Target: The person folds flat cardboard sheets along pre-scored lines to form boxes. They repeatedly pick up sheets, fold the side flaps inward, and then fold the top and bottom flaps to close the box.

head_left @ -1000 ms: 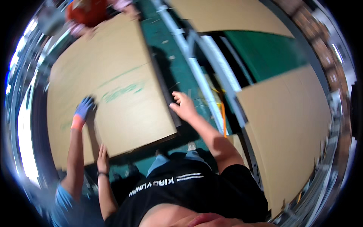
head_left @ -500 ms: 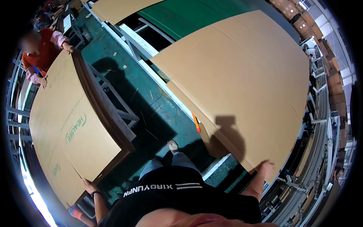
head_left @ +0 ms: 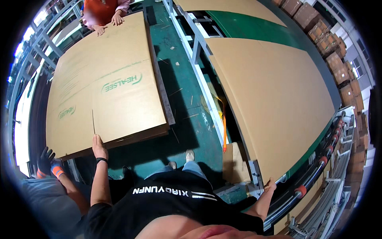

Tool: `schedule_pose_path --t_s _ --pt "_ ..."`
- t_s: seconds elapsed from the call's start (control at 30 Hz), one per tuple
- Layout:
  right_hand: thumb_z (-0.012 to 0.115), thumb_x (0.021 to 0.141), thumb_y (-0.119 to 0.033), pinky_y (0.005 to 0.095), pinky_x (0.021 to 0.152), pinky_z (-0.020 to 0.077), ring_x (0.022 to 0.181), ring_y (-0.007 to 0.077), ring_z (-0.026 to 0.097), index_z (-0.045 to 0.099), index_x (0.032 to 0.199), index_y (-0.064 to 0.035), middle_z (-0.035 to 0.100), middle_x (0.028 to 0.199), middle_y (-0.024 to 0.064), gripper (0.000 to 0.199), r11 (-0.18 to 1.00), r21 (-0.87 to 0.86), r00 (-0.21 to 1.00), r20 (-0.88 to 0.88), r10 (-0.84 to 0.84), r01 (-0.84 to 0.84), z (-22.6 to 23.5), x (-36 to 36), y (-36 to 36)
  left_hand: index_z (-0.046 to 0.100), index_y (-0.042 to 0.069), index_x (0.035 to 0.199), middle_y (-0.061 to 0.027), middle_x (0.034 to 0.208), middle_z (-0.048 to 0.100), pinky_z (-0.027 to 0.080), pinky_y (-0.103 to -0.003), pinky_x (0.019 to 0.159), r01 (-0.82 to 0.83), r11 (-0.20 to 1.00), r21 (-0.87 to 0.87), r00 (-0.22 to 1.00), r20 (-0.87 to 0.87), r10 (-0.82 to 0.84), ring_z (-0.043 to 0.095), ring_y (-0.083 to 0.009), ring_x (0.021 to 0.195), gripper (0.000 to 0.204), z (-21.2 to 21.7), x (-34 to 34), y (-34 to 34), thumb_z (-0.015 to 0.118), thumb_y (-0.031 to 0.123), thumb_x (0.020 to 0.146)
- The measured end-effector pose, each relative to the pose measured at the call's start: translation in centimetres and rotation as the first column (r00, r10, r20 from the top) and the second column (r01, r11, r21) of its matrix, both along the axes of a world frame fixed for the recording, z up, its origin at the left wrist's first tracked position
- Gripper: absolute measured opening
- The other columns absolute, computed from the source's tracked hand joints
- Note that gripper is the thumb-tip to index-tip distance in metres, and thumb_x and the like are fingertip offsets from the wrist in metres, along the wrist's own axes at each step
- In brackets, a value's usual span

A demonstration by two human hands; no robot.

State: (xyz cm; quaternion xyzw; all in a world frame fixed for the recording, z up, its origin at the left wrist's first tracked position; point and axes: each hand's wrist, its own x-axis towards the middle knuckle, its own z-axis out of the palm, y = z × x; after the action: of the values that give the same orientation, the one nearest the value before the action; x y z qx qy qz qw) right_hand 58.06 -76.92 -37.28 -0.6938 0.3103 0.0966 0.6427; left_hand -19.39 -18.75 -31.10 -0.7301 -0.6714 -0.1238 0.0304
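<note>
My left hand (head_left: 99, 147) is closed on the near edge of the top printed cardboard sheet (head_left: 131, 107), beside a slit; part of its fingers is hidden. This tan sheet, with green print, lies on a stack of cardboard to my left. On the other side, my right hand (head_left: 269, 186) grips the near corner of a large plain cardboard sheet (head_left: 274, 99). That sheet lies on the green conveyor belt (head_left: 254, 26), with a fold line along its left side. The fingertips of my right hand are partly hidden.
A co-worker's bare hands (head_left: 117, 18) rest on the stack's far edge. Another co-worker's gloved hands (head_left: 47, 161) are at its near left corner. An orange strap (head_left: 224, 131) hangs by the white conveyor frame (head_left: 213, 115). A roller (head_left: 298, 193) runs at right.
My view has turned, so the stack and the conveyor appear shifted and straighter. The second co-worker's gloved hands show more fully. Both my hands remain at the cardboard edges.
</note>
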Motion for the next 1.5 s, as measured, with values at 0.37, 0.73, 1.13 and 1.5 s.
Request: schedule_pose_path --t_s 0.37,0.73,1.13,1.5 --pt "0.062 0.092 -0.022 0.0333 0.059 0.0542 0.063 0.0189 0.062 0.061 0.109 -0.0075 0.059 0.074 0.0022 0.022 -0.331 0.915 0.297 0.390 0.871 -0.231 38.1 -30.5 42.2 0.056 0.005 0.125 -0.0187 0.128 0.054 0.035 -0.045 0.108 0.711 0.659 0.245 0.453 0.557 -0.696 0.046 -0.0377 0.125 0.051 8.7 34.4 -3.8 0.063 0.003 0.074" --pt "0.026 0.102 -0.049 0.0480 0.101 0.0419 0.120 0.0313 0.051 0.029 0.145 0.0032 0.052 0.130 0.0217 0.068 -0.073 0.619 0.623 0.771 -0.131 -0.782 39.0 11.8 30.5 0.055 -0.002 0.124 -0.0135 0.114 0.066 0.052 -0.039 0.090 0.901 0.319 -0.294 -0.069 0.629 0.774 0.065 -0.0242 0.100 0.042 2.3 54.3 -10.4 0.069 0.013 0.087" --pt "0.070 0.084 -0.045 0.0511 0.098 0.0441 0.123 0.0290 0.049 0.047 0.135 -0.0091 0.051 0.136 0.0104 0.067 0.785 0.562 0.964 0.106 0.245 -0.261 2.5 18.3 35.5 0.059 -0.004 0.115 -0.0115 0.102 0.069 0.055 -0.035 0.081 0.652 0.673 -0.349 -0.007 0.885 0.466 0.068 -0.0198 0.087 0.039 9.8 54.3 2.2 0.070 -0.002 0.078" --pt "0.061 0.086 -0.022 0.0468 0.099 0.0468 0.116 0.0292 0.056 0.051 0.130 0.0011 0.059 0.125 0.0135 0.050 0.126 0.846 0.815 0.443 0.375 -0.518 6.5 8.5 37.6 0.054 -0.010 0.119 -0.0133 0.098 0.068 0.056 -0.030 0.074 0.438 0.876 -0.204 0.118 0.979 0.169 0.068 -0.0186 0.081 0.052 26.2 37.6 0.1 0.076 0.009 0.075"
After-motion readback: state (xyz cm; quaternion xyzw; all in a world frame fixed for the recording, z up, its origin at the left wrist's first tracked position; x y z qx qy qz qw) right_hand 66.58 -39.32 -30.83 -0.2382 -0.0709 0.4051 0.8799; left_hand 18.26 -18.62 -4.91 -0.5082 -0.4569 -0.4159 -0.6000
